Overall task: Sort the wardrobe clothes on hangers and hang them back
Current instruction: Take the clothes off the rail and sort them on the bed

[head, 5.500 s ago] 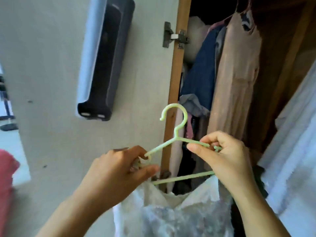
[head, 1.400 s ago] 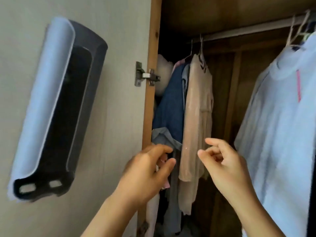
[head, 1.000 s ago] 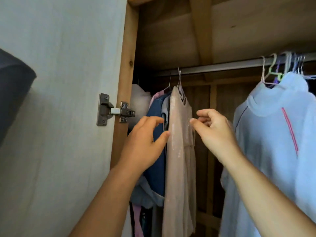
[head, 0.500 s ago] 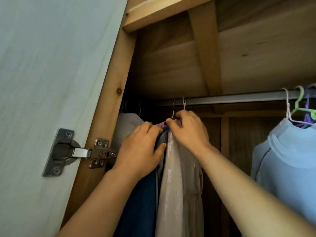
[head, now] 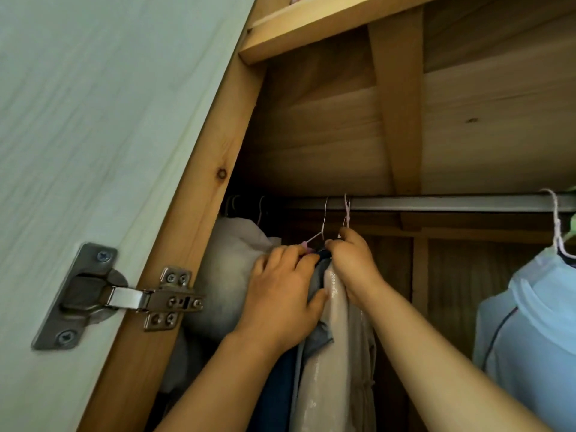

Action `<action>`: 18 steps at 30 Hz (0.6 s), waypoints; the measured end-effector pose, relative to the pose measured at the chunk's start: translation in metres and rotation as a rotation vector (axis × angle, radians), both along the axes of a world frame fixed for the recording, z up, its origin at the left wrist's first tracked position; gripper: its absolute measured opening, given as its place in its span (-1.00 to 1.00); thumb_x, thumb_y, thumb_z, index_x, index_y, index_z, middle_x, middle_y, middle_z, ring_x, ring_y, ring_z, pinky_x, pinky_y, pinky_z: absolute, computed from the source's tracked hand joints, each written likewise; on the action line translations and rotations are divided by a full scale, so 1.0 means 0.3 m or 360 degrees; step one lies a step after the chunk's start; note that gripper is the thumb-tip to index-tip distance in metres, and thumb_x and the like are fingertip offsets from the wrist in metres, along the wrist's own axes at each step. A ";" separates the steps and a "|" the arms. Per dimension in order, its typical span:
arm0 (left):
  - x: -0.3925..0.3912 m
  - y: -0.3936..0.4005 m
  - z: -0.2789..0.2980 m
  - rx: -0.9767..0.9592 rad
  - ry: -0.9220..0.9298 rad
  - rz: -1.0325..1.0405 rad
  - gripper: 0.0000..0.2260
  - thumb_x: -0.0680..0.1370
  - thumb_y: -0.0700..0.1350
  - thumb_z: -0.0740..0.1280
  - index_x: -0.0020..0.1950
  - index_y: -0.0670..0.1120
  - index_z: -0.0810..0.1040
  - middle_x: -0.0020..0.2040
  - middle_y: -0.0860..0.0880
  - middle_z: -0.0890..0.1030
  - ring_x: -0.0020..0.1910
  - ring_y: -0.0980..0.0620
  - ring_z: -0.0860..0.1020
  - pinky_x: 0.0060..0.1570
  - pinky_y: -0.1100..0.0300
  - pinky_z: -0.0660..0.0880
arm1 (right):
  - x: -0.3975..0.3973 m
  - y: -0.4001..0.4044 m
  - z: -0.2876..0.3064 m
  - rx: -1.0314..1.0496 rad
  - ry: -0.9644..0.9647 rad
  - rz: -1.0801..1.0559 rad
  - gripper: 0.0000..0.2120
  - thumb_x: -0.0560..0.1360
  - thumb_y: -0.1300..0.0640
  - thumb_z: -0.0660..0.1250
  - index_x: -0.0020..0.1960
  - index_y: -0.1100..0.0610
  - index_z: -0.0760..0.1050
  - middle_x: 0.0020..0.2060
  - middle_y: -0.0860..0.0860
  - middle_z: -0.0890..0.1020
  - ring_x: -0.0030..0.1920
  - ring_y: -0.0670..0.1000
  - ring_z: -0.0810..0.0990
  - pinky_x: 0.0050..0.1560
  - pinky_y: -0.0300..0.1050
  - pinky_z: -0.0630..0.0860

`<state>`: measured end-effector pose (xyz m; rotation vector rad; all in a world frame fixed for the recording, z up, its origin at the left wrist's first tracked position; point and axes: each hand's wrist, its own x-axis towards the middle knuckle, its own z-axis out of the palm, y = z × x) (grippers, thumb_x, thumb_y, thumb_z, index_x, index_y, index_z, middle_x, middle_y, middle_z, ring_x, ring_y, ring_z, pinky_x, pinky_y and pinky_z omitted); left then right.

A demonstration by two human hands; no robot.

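Up top, both hands [head: 353,269] pinch hangers [head: 324,226] under rail [head: 452,203]

Garments [head: 330,353] hang on rail [head: 436,203]; door [head: 93,120] left, hooded top [head: 530,322] right, maybe apart.

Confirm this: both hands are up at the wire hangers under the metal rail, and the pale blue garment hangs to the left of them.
Wrong on one point. In the head view the pale blue garment hangs to the right of the hands, not the left. The left hand and right hand are indeed at the wire hangers under the metal rail.
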<state>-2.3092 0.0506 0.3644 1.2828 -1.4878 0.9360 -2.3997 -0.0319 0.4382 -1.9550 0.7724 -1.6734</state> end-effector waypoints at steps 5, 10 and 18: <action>0.000 -0.035 0.026 0.0038 -0.0009 -0.0034 -0.46 0.55 0.23 0.13 0.50 0.10 0.15 0.43 0.11 0.21 0.41 0.11 0.14 0.39 0.17 0.03 | -0.066 0.016 0.025 -0.0086 -0.0125 0.0211 -0.52 0.60 0.19 0.16 0.50 0.07 0.17 0.44 0.10 0.30 0.39 0.10 0.34 0.39 0.11 0.31; -0.025 -0.043 0.049 0.0044 0.0013 -0.0107 -0.47 0.54 0.23 0.16 0.47 0.11 0.21 0.39 0.12 0.25 0.38 0.11 0.18 0.35 0.18 0.08 | -0.168 0.084 0.039 -0.0187 -0.0079 0.0239 -0.52 0.61 0.22 0.15 0.50 0.06 0.16 0.44 0.08 0.30 0.39 0.06 0.34 0.37 -0.06 0.31; -0.092 -0.013 0.072 0.0040 0.0004 -0.0158 -0.52 0.54 0.22 0.17 0.43 0.14 0.26 0.38 0.11 0.27 0.39 0.09 0.19 0.45 -0.03 -0.01 | -0.336 0.203 -0.050 -0.0295 -0.0169 0.0330 -0.39 0.48 0.25 0.31 0.45 -0.05 0.19 -0.17 0.05 0.49 -0.21 -0.15 0.54 0.02 -0.26 0.41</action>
